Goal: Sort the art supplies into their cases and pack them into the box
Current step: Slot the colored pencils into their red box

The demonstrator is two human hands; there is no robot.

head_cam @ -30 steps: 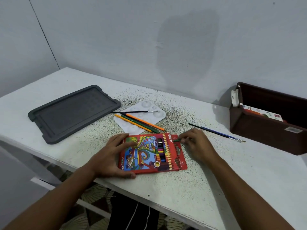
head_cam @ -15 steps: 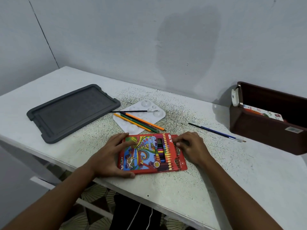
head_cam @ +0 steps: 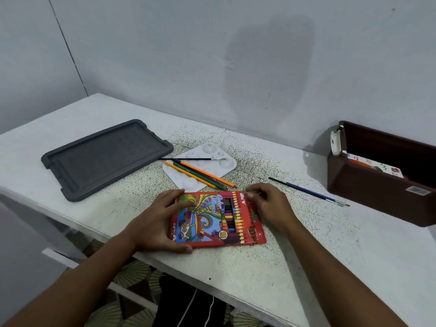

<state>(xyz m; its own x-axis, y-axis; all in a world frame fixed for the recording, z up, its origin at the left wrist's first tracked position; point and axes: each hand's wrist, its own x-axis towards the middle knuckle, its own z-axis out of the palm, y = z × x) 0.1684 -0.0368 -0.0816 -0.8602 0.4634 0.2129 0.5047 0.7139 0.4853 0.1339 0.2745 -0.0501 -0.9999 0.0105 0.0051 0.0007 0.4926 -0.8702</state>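
Observation:
A red colour pencil case (head_cam: 212, 220) lies flat near the table's front edge. My left hand (head_cam: 155, 220) grips its left side, thumb under the near edge. My right hand (head_cam: 271, 206) rests on the case's upper right corner with fingers curled at the open end; whether a pencil is under them is hidden. Three loose pencils (head_cam: 200, 174), yellow, green and orange, lie across a white paint palette (head_cam: 219, 162). A thin black brush (head_cam: 191, 159) lies over the palette's far side. A blue-handled brush (head_cam: 309, 191) lies on the table to the right.
A dark brown box (head_cam: 377, 197) stands open at the right with a printed card pack (head_cam: 375, 165) inside. A grey tray lid (head_cam: 103, 159) lies at the left. The white table (head_cam: 330, 251) is speckled; its front edge runs just below the case.
A green pencil held by my right hand at the case's right end a second ago has gone out of sight, and that hand has closed in onto the case's corner.

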